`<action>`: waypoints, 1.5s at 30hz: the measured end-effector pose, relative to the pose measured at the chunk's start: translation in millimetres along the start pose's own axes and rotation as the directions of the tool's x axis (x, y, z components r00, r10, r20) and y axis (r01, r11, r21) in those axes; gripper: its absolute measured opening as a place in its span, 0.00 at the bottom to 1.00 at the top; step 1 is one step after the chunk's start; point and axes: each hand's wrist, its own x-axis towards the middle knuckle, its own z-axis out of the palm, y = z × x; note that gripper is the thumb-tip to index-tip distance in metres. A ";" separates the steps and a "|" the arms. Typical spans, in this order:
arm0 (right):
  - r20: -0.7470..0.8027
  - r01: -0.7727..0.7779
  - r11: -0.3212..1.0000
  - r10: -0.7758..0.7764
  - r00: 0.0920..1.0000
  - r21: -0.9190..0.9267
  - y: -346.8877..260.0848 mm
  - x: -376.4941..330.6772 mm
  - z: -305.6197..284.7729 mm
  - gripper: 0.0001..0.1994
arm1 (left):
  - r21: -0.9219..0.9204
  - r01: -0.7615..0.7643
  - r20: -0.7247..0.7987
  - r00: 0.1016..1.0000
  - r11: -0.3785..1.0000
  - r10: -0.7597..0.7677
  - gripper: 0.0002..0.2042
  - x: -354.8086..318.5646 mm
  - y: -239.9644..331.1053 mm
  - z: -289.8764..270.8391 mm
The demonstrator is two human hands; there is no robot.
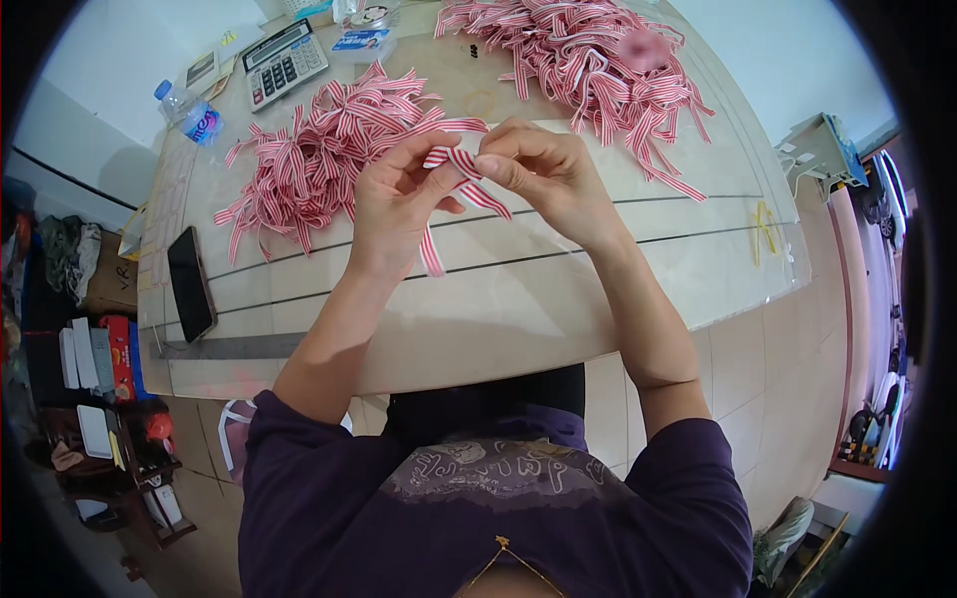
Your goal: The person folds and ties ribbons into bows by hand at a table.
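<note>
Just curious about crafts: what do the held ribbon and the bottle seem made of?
The ribbon looks like soft, matte fabric, judging by its loose folds; the fibre is unclear. The bottle is probably glossy plastic: it looks clear and catches highlights.

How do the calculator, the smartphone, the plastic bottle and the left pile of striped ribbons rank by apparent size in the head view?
1. Left pile of striped ribbons
2. Calculator
3. Smartphone and plastic bottle: too similar to rank surely.

Calculator, bottle, phone on table
</note>
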 end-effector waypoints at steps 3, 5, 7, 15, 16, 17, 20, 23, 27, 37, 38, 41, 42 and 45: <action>0.004 -0.061 0.998 0.061 0.998 0.030 5.4 1.7 8.4 0.09 | 0.003 -0.012 -0.019 1.000 1.000 0.012 0.11 -0.8 -6.7 -10.5; -0.038 -0.143 0.980 0.149 0.988 0.135 10.8 2.3 13.9 0.08 | -0.006 -0.045 -0.037 0.998 0.999 0.044 0.09 -1.4 -9.9 -14.2; -0.054 -0.184 0.965 0.197 0.979 0.188 16.0 2.3 18.0 0.07 | -0.011 -0.059 -0.048 0.997 0.998 0.059 0.08 -1.6 -13.7 -19.5; -0.061 -0.225 0.926 0.255 0.965 0.304 20.8 5.1 26.9 0.06 | 0.058 -0.175 -0.030 0.984 0.983 0.177 0.09 -2.0 -18.0 -27.7; -0.078 -0.216 0.918 0.255 0.964 0.332 20.2 5.5 27.4 0.05 | 0.067 -0.188 -0.034 0.981 0.980 0.191 0.09 -2.2 -17.6 -27.3; -0.078 -0.215 0.919 0.254 0.964 0.331 19.2 5.4 27.1 0.05 | 0.067 -0.189 -0.033 0.981 0.980 0.191 0.09 -2.6 -16.8 -26.5; -0.019 -0.307 0.895 0.331 0.944 0.322 16.0 4.1 24.0 0.05 | 0.115 -0.187 -0.022 0.981 0.976 0.191 0.09 -4.2 -15.1 -23.5; 0.013 -0.363 0.853 0.387 0.922 0.375 10.8 4.9 20.9 0.05 | 0.129 -0.198 -0.031 0.979 0.972 0.203 0.09 -3.9 -15.1 -21.4; 0.063 -0.432 0.726 0.475 0.877 0.536 3.2 6.0 17.4 0.04 | 0.127 -0.226 -0.071 0.969 0.966 0.236 0.09 -3.9 -15.6 -18.9; -0.072 -0.189 0.980 0.193 0.979 0.063 10.2 -0.2 18.3 0.03 | 0.150 -0.234 -0.020 0.971 0.960 0.240 0.11 -3.6 -15.7 -13.3; -0.094 -0.141 0.990 0.141 0.986 0.004 11.8 0.0 17.9 0.03 | 0.144 -0.219 -0.025 0.974 0.965 0.225 0.10 -3.0 -15.8 -11.8; -0.142 -0.002 0.984 -0.024 0.990 -0.176 14.7 1.0 16.9 0.03 | 0.126 -0.174 -0.039 0.983 0.977 0.180 0.10 -1.4 -15.7 -7.3; -0.142 -0.001 0.985 -0.024 0.990 -0.175 14.3 1.3 17.1 0.03 | 0.127 -0.174 -0.038 0.983 0.977 0.180 0.10 -1.2 -16.2 -7.4; -0.131 -0.038 0.982 0.013 0.991 -0.187 10.2 1.4 17.8 0.03 | 0.089 -0.161 -0.070 0.983 0.983 0.167 0.10 -0.8 -19.5 -9.1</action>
